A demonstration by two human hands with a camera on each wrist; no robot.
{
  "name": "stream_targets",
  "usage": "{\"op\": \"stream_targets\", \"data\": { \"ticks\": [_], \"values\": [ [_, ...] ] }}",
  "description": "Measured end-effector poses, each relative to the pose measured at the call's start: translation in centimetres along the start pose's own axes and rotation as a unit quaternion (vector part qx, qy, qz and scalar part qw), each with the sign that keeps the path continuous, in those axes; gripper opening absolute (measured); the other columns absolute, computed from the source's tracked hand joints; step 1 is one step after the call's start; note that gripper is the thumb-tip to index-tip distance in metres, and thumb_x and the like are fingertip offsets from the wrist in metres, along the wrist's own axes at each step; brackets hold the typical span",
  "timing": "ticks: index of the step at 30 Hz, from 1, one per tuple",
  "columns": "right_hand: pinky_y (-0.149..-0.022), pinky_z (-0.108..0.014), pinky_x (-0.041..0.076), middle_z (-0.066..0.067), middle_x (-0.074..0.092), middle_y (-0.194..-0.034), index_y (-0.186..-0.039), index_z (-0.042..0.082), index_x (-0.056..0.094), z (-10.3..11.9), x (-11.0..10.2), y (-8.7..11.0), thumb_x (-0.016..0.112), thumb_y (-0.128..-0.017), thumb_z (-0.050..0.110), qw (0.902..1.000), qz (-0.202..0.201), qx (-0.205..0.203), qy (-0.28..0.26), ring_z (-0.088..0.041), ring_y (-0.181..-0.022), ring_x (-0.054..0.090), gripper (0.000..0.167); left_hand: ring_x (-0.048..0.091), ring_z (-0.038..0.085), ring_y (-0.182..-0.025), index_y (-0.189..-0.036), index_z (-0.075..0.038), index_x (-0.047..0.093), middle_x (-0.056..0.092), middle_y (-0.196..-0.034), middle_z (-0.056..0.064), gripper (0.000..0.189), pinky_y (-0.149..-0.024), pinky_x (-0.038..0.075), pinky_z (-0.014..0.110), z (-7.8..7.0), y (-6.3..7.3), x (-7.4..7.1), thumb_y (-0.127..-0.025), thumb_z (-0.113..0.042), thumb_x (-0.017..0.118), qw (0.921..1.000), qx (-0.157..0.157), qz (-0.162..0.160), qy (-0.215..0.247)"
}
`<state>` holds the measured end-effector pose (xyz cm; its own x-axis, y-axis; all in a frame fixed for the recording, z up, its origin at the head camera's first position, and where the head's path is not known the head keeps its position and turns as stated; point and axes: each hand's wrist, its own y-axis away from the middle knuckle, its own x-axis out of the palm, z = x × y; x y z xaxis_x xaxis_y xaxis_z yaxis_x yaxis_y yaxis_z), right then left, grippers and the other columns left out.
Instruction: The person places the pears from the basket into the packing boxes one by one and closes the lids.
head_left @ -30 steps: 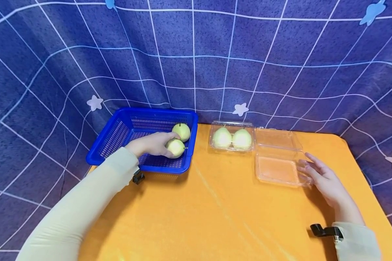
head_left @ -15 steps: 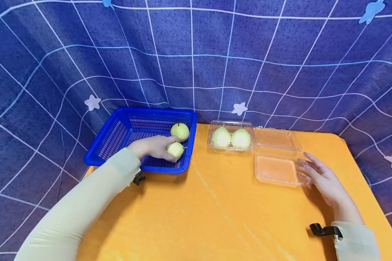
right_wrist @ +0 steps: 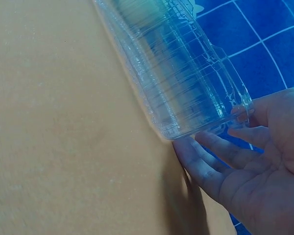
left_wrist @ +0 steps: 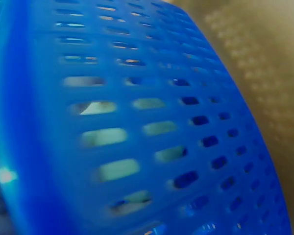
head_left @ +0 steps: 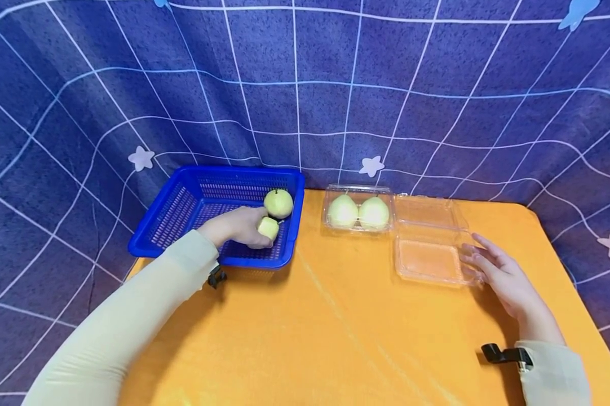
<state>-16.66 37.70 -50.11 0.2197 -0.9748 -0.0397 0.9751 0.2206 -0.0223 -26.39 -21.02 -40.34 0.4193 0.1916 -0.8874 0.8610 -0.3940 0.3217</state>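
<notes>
In the head view my left hand [head_left: 244, 225] reaches into a blue plastic basket [head_left: 296, 237] and grips a pale yellow-green pear [head_left: 268, 228], fingers and thumb around its side. A second pear [head_left: 278, 203] lies just behind it against the basket's right end. The left wrist view shows mostly the basket's slotted wall [left_wrist: 152, 117], with pale fruit behind the slots. My right hand [head_left: 503, 276] is at the right end of an open clear plastic clamshell box [head_left: 429, 262]. Its loosely extended fingers [right_wrist: 201, 166] touch the box's end in the right wrist view.
A closed clear clamshell [head_left: 358, 225] holding two pears stands left of the open box. Behind the orange tabletop [head_left: 305, 338] hangs a blue curtain [head_left: 305, 101] with white grid lines and stars.
My left fingers have closed further around the front pear, which is now more covered and has shifted slightly left, away from the basket's right wall. The right hand stays at the open box.
</notes>
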Motion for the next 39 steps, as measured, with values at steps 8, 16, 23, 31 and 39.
{"op": "stream_targets", "data": {
  "ticks": [8, 16, 23, 31, 39],
  "values": [
    [-0.068, -0.024, 0.057, 0.025, 0.068, -0.135, -0.174, 0.003, 0.014, -0.1, -0.1, 0.0, 0.047, -0.117, 0.006, 0.9998, 0.005, -0.004, -0.018, 0.001, -0.117, 0.070, 0.066, 0.066, 0.039, -0.094, -0.136, -0.001, 0.058, 0.071, -0.109, 0.018, 0.065, -0.079, 0.053, 0.049, -1.0, 0.5, -0.2, -0.092, -0.049, 0.066, 0.9897, -0.064, -0.127, 0.016],
    [-0.068, -0.023, 0.056, 0.023, 0.069, -0.135, -0.175, 0.005, 0.017, -0.3, 0.1, -0.1, 0.047, -0.117, 0.006, 0.9997, 0.007, -0.007, -0.023, 0.001, -0.117, 0.070, 0.065, 0.066, 0.037, -0.093, -0.139, -0.005, 0.058, 0.071, -0.111, 0.016, 0.063, -0.074, 0.050, 0.045, -1.6, 1.2, -1.1, -0.099, -0.054, 0.063, 0.9756, -0.079, -0.194, 0.065],
    [-0.068, -0.022, 0.056, 0.023, 0.069, -0.135, -0.175, 0.005, 0.016, -0.3, -0.1, 0.0, 0.047, -0.117, 0.005, 0.9995, 0.003, -0.007, -0.030, 0.001, -0.115, 0.071, 0.066, 0.066, 0.037, -0.096, -0.139, -0.008, 0.059, 0.071, -0.107, 0.014, 0.065, -0.078, 0.051, 0.047, -4.3, 1.9, -1.7, -0.102, -0.062, 0.060, 0.9559, -0.081, -0.253, 0.126],
    [-0.066, -0.021, 0.053, 0.020, 0.071, -0.135, -0.175, 0.010, 0.020, -0.1, -0.3, 0.1, 0.046, -0.117, 0.004, 0.9993, 0.005, -0.017, -0.032, 0.001, -0.116, 0.071, 0.064, 0.067, 0.030, -0.097, -0.139, -0.012, 0.061, 0.070, -0.109, 0.009, 0.063, -0.080, 0.054, 0.045, -13.8, 2.0, -1.3, -0.104, -0.064, 0.061, 0.9373, -0.040, -0.269, 0.217],
    [-0.068, -0.020, 0.054, 0.021, 0.070, -0.135, -0.174, 0.004, 0.014, -0.4, -0.2, 0.1, 0.045, -0.117, 0.003, 0.9994, 0.013, -0.016, -0.029, 0.002, -0.117, 0.070, 0.066, 0.067, 0.022, -0.097, -0.149, -0.014, 0.059, 0.071, -0.115, 0.006, 0.076, -0.078, 0.057, 0.038, -21.5, -2.8, 4.1, -0.102, -0.073, 0.059, 0.9466, -0.029, -0.214, 0.239]
  ]
}}
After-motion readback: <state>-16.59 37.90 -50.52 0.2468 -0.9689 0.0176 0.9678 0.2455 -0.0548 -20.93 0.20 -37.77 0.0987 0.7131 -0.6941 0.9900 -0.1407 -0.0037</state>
